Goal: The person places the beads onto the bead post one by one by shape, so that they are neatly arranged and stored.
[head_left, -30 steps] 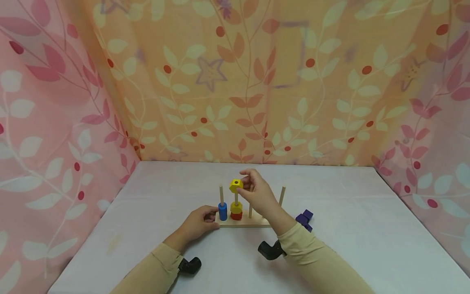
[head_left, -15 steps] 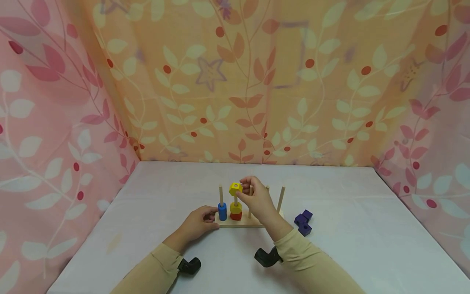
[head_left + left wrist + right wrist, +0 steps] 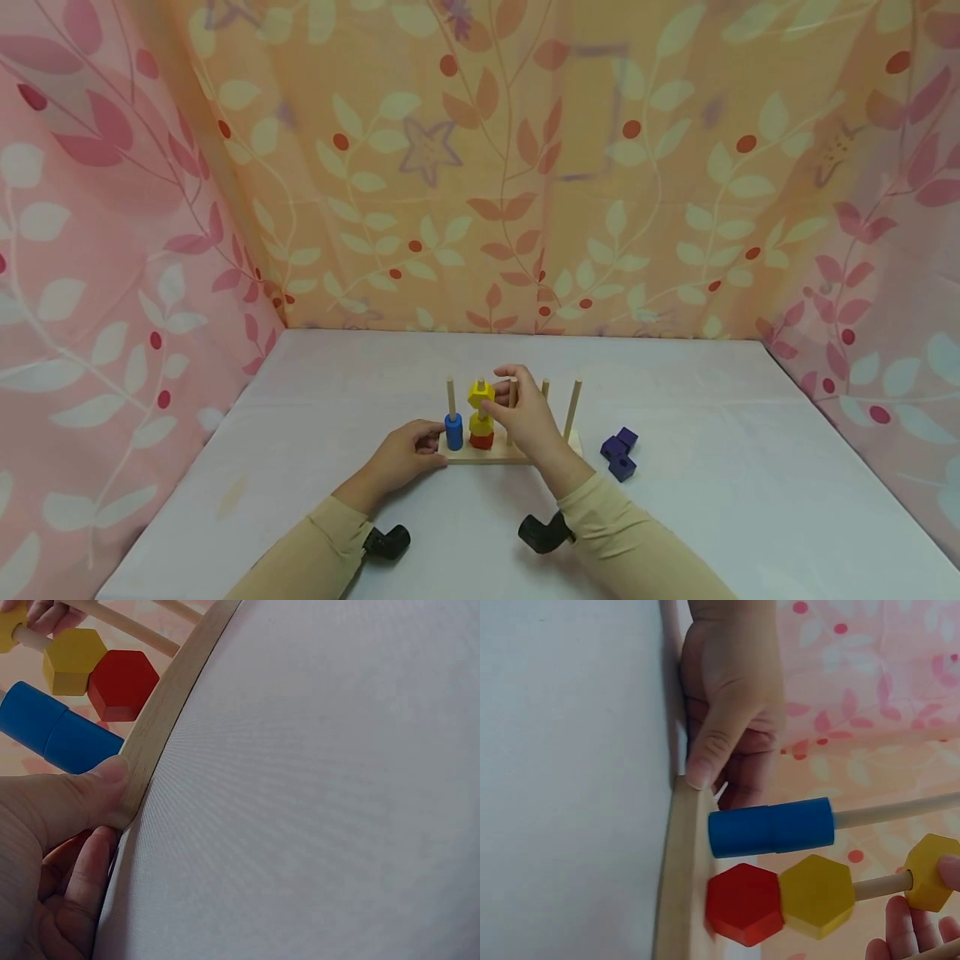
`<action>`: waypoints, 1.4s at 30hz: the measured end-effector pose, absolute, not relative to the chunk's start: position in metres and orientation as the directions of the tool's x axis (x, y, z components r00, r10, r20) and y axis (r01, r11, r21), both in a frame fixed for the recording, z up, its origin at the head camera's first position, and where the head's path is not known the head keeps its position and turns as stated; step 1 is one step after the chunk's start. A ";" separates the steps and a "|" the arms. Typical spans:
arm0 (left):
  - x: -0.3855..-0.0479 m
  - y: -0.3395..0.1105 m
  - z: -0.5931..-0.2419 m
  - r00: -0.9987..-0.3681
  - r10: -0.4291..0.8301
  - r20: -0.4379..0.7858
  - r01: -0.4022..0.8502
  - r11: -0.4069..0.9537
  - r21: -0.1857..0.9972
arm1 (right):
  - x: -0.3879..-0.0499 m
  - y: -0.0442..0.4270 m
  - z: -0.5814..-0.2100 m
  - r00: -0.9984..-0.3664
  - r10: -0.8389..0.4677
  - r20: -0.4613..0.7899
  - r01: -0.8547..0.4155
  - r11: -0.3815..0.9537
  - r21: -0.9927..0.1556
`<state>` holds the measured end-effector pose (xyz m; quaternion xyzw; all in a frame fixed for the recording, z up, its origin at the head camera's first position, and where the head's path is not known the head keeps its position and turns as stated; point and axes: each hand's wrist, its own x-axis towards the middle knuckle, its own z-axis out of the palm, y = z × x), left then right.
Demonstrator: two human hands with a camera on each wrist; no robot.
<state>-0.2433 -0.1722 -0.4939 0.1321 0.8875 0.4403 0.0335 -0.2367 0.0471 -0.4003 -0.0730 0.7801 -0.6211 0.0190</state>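
Upper yellow hexagonal block [image 3: 928, 872] pinched by right hand [image 3: 527, 418], threaded on upright peg [image 3: 880, 886] — above lower yellow hexagonal block [image 3: 816, 893], gap between — wooden base [image 3: 483, 457] gripped at left end by left hand [image 3: 405, 454].

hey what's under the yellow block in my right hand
Under the held block is a bare stretch of peg, then a second yellow block, then a red block on the wooden base. The peg inside the blocks and the base beneath the red one are covered.
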 end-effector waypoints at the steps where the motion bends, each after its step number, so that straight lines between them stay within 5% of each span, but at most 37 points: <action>1: -0.243 -0.172 -0.494 -0.963 0.265 0.058 0.207 0.579 0.789 | -0.237 0.047 -0.403 -0.989 -0.137 0.059 -0.088 0.218 -0.972; 22: -0.243 -0.173 -0.492 -0.961 0.270 0.060 0.215 0.594 0.775 | -0.238 0.047 -0.433 -0.991 -0.116 0.069 -0.098 0.271 -0.957; 42: -0.244 -0.174 -0.495 -0.955 0.286 0.081 0.242 0.591 0.769 | -0.218 0.077 -0.415 -0.965 -0.220 0.146 -0.197 0.230 -0.953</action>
